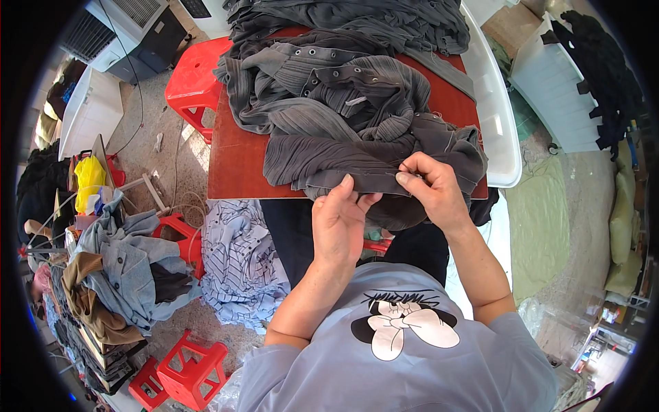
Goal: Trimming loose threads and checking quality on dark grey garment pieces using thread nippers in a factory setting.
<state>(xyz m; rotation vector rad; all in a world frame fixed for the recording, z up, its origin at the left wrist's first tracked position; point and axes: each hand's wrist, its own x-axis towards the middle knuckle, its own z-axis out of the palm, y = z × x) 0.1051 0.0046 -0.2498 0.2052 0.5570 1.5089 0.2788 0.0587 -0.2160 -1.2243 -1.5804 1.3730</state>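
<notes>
A dark grey ribbed garment (329, 158) lies bunched near the front edge of a red-brown tabletop (237, 172), its hem drawn toward me. My left hand (340, 223) grips that hem, thumb on top and fingers curled beneath the cloth. Just right of it, my right hand (436, 189) is closed in a pinch against the same strip. Whatever sits between its thumb and forefinger is too small to make out. Metal eyelets (336, 72) run along bands of grey cloth farther back.
More dark grey garments (357, 24) are heaped at the table's far end. A white plastic tub (504, 144) stands along its right side. Red stools (195, 79) are at the left, and striped blue cloth (240, 268) lies below the table's left corner. Clothes (130, 257) pile up farther left.
</notes>
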